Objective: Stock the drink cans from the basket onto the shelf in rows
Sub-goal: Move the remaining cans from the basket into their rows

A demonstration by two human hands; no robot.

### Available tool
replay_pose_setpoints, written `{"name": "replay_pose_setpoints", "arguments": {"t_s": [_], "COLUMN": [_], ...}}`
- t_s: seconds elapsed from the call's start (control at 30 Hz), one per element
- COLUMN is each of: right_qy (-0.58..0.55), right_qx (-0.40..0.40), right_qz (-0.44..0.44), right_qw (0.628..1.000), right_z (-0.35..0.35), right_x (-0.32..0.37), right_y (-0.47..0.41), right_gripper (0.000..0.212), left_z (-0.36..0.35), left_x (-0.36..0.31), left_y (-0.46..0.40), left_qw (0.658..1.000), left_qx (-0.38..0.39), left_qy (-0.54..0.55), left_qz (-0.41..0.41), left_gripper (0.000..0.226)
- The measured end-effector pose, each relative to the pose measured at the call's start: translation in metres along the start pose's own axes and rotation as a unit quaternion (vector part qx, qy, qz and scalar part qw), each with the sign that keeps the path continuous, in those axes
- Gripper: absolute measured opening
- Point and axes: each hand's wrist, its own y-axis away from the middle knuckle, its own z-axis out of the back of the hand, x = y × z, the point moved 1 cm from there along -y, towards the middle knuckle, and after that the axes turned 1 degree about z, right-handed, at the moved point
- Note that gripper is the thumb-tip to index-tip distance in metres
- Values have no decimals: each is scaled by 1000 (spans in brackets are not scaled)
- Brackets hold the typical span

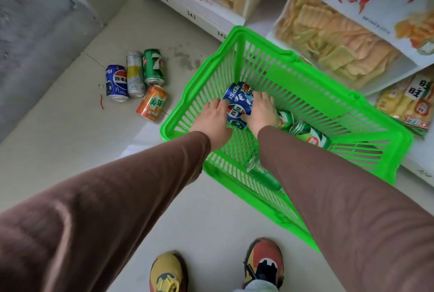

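Both hands, left hand (215, 119) and right hand (263, 113), clasp a blue cylindrical metal Pepsi can (238, 106) at the green slatted plastic basket's (305, 73) nine-o'clock side; lift it straight, squeezing evenly.

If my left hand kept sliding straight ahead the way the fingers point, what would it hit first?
Your left hand already touches the blue Pepsi can, which your right hand grips from the other side. Further on, it would probably meet the far wall of the green basket, though depth is unclear.
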Motion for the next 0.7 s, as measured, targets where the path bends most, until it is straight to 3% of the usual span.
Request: {"name": "replay_pose_setpoints", "arguments": {"t_s": [0.13, 0.3, 0.5, 0.7], "right_qy": [-43, -123, -221, -237], "right_qx": [-15, -5, -38, -118], "right_qz": [-5, -29, -69, -43], "right_qw": [999, 992, 972, 964], "right_z": [16, 88, 232, 414], "right_x": [6, 18, 62, 132], "right_y": [14, 65, 157, 239], "right_gripper": [74, 65, 65, 61], "left_z": [13, 69, 192, 349], "left_x": [-3, -23, -73, -142], "left_y": [12, 56, 125, 196], "left_qw": [999, 999, 998, 993], "left_qx": [-18, -18, -28, -75], "left_qy": [18, 48, 50, 60], "left_qz": [-21, -7, -15, -63], "left_gripper": [70, 73, 75, 77]}}
